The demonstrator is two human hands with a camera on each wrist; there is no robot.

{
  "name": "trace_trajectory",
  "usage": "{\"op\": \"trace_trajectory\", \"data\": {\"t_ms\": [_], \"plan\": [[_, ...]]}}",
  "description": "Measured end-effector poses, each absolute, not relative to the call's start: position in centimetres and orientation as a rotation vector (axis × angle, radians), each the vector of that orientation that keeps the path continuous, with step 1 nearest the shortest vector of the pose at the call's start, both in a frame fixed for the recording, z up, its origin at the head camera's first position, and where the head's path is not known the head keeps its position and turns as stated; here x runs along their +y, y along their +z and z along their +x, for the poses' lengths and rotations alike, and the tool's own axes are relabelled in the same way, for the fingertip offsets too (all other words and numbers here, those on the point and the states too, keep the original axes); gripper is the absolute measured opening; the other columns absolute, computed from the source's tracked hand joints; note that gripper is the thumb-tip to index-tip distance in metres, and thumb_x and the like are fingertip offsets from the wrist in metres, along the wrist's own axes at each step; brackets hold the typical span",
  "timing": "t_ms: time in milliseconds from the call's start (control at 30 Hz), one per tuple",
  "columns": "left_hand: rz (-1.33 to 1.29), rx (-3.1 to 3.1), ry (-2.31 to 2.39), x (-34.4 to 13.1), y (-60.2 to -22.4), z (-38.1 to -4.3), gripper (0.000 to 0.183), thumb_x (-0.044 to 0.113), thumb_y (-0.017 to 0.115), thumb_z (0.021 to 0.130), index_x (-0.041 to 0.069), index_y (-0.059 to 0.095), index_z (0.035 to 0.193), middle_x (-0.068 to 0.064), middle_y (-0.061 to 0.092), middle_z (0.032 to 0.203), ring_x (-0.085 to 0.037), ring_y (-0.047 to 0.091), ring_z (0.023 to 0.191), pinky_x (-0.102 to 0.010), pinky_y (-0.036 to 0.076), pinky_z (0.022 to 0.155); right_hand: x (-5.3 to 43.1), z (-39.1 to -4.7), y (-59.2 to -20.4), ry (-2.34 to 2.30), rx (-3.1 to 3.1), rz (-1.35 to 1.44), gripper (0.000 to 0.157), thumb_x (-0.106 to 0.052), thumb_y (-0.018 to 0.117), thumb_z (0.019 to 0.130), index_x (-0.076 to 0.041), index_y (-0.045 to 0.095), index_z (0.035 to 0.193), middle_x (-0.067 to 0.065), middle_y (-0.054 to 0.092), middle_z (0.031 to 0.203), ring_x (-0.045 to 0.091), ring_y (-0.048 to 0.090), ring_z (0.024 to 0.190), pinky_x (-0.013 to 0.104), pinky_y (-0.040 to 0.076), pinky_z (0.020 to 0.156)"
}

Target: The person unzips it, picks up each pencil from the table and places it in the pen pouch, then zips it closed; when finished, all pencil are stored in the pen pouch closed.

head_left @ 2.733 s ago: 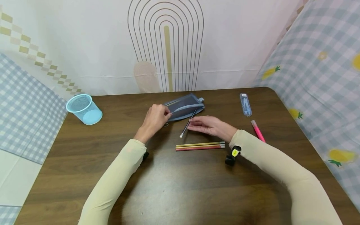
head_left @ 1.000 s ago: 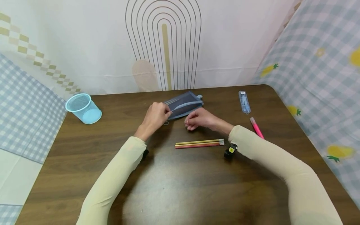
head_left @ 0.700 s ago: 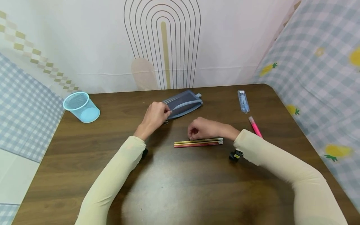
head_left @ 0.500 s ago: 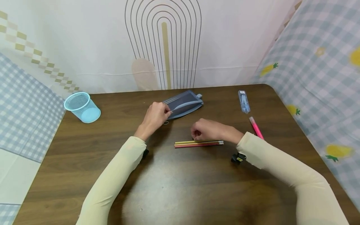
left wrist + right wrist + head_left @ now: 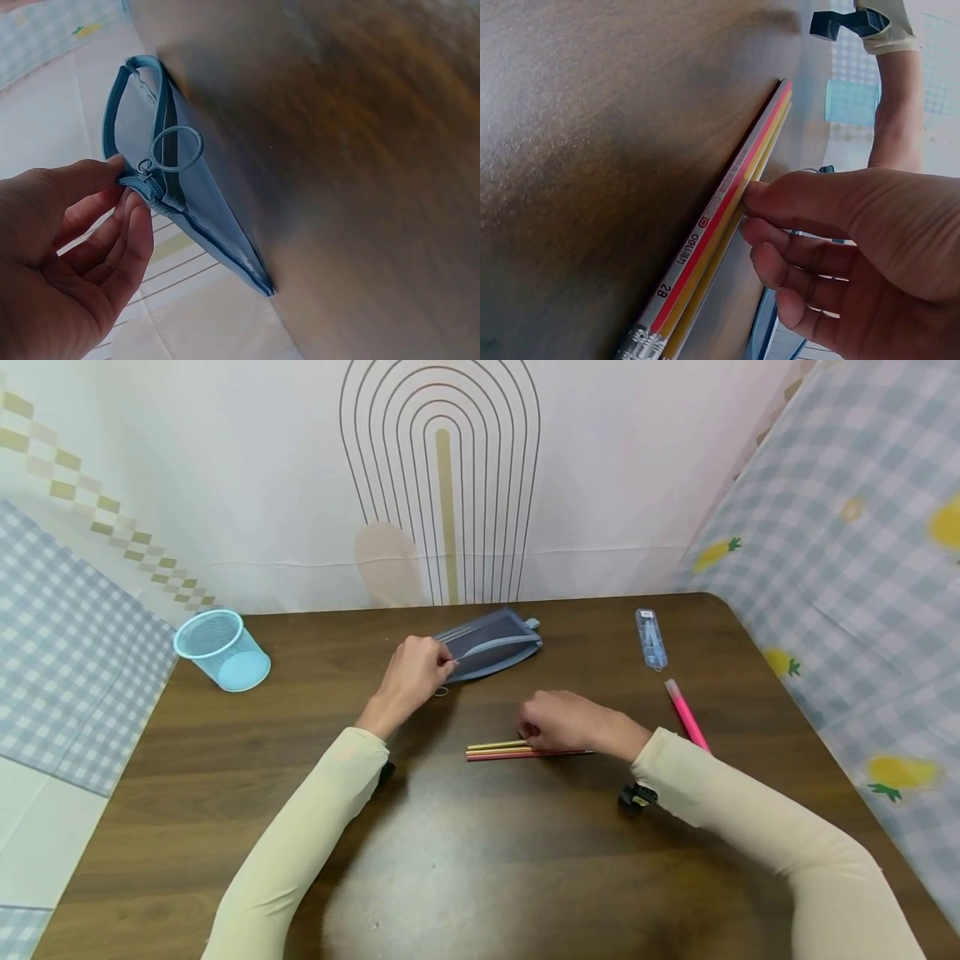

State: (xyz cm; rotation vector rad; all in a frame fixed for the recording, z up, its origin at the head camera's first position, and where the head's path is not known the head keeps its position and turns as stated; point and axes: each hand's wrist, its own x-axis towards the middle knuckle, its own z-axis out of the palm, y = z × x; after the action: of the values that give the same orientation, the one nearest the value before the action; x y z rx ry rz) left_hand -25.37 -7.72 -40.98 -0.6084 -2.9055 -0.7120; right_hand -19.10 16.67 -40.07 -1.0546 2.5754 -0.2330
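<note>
My left hand [image 5: 411, 681] pinches the end of a blue mesh pencil case [image 5: 495, 643] near its zip pull. In the left wrist view, the zip ring [image 5: 178, 148] hangs beside the thumb and the case [image 5: 217, 232] gapes along its zip. Thin pencils show faintly through the mesh in the head view. My right hand [image 5: 570, 722] is over a small row of pencils [image 5: 495, 752] on the table. The right wrist view shows thumb and index fingertip at a yellow pencil [image 5: 712, 277], pinching it, beside a red and silver pencil [image 5: 712, 217] marked 2B.
A light blue mesh pen cup [image 5: 223, 650] stands at the left back edge of the brown table [image 5: 420, 860]. To the right lie a clear blue case [image 5: 651, 639] and a pink highlighter [image 5: 687, 717]. Fabric sheets hang behind and at both sides.
A dark pencil that my right hand held at the case mouth has gone from sight. That hand has come down to the pencil row. My left hand stays on the case.
</note>
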Motion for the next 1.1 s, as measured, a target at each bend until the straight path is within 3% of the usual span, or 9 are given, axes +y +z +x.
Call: {"op": "trace_trajectory", "data": {"t_ms": [367,600,733,900,1100], "plan": [[-0.622,-2.900,-0.683,-7.7,-41.3,-25.3,0.015,0.019,0.073,0.093,0.006,0.081,0.092,-0.006,0.078,0.087,-0.021,0.071,0.079,-0.037,0.058,0.077,17.7,-20.6,-40.2,-0.304,2.558,-1.107,0.009,-0.014,0.070,0.088,-0.019,0.066,0.082,-0.008,0.060,0.077,0.004,0.052,0.066,0.023,0.045,0.061],[-0.616,-2.889,-0.692,-7.7,-41.2,-25.4,0.015,0.019,0.073,0.093,0.006,0.081,0.091,-0.006,0.078,0.086,-0.022,0.071,0.080,-0.038,0.058,0.077,18.5,-21.8,-39.2,-0.775,2.412,-1.106,0.006,-0.009,0.067,0.092,-0.011,0.071,0.095,-0.002,0.069,0.084,0.008,0.059,0.075,0.022,0.051,0.068],[-0.601,-2.897,-0.707,-7.7,-41.2,-25.4,0.014,0.018,0.074,0.093,0.006,0.081,0.091,-0.006,0.077,0.085,-0.021,0.070,0.078,-0.037,0.058,0.074,18.9,-22.4,-38.6,-1.110,2.295,-0.926,0.016,-0.005,0.064,0.095,0.000,0.072,0.108,0.016,0.073,0.099,0.012,0.066,0.083,0.030,0.058,0.077],[-0.603,-2.895,-0.710,-7.5,-41.1,-25.5,0.015,0.019,0.074,0.093,0.006,0.081,0.093,-0.006,0.078,0.087,-0.020,0.070,0.078,-0.037,0.058,0.076,19.1,-22.6,-37.8,-1.328,2.053,-0.558,0.030,-0.007,0.057,0.100,0.013,0.062,0.122,0.031,0.066,0.115,0.016,0.069,0.083,0.042,0.061,0.082],[-0.609,-2.894,-0.696,-7.5,-41.1,-25.5,0.015,0.019,0.073,0.093,0.006,0.081,0.093,-0.007,0.078,0.088,-0.021,0.071,0.079,-0.038,0.058,0.076,18.9,-22.5,-38.3,-1.332,1.741,-0.243,0.032,-0.002,0.047,0.102,0.018,0.052,0.127,0.019,0.067,0.106,0.017,0.069,0.086,0.033,0.061,0.081]]}}
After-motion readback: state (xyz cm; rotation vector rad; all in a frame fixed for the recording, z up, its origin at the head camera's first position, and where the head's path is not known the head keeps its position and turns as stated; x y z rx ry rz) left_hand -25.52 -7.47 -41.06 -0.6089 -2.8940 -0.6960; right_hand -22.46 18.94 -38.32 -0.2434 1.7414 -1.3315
